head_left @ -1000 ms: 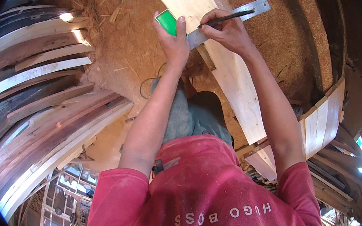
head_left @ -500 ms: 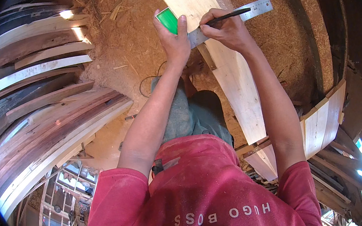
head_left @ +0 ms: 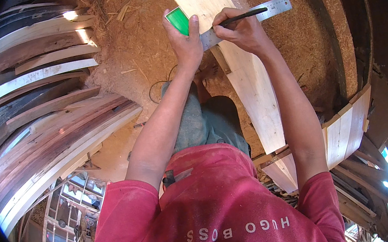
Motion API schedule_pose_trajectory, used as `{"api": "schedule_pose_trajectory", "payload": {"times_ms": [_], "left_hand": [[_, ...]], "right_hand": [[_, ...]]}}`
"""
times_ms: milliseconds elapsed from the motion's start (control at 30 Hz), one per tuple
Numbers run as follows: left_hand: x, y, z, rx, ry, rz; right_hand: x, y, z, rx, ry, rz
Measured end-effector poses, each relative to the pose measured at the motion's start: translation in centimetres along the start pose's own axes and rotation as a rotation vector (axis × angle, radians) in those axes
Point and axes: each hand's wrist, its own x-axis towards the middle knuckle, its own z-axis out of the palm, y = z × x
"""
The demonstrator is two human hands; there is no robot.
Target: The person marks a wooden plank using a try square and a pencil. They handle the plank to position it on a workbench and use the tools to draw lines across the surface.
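Observation:
A try square lies across a long pale wooden plank (head_left: 255,90). Its green handle (head_left: 178,21) sits against the plank's left edge, gripped by my left hand (head_left: 187,49) with the thumb along one side. The steel ruled blade (head_left: 275,8) crosses the wood and sticks out past the right edge. My right hand (head_left: 243,33) pinches a black pen (head_left: 245,16) over the blade, pointing left. The fingers hide part of the blade, and I cannot make out any mark at the pen's tip.
Stacked curved boards (head_left: 52,137) fill the left side. Sawdust and wood shavings (head_left: 126,7) cover the ground (head_left: 118,48). Joined pale boards (head_left: 346,134) stand at the right, near more timber. A cable (head_left: 155,93) loops beside my leg.
Both hands have shifted very slightly to the left. Their holds on the try square and the pen look the same.

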Motion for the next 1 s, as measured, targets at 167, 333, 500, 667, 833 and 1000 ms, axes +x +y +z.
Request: {"api": "schedule_pose_trajectory", "payload": {"times_ms": [167,333,500,667,833,1000], "left_hand": [[0.08,-0.15,-0.04,0.016,0.009,0.022],[0.04,-0.11,0.01,0.004,0.007,0.013],[0.12,-0.22,0.01,0.030,0.018,0.032],[-0.05,0.44,-0.03,0.002,0.008,0.024],[-0.06,0.41,-0.06,0.001,0.009,0.028],[0.00,0.49,-0.05,0.017,-0.001,0.020]], "right_hand": [[0.04,-0.11,-0.05,-0.013,-0.006,0.006],[0.16,0.05,-0.01,-0.042,-0.006,0.017],[0.17,0.27,0.05,0.001,0.005,0.004],[0.11,0.22,-0.03,-0.024,0.003,-0.010],[0.02,0.11,0.04,0.018,-0.002,0.015],[0.12,0.38,-0.14,0.010,-0.010,-0.013]]}}
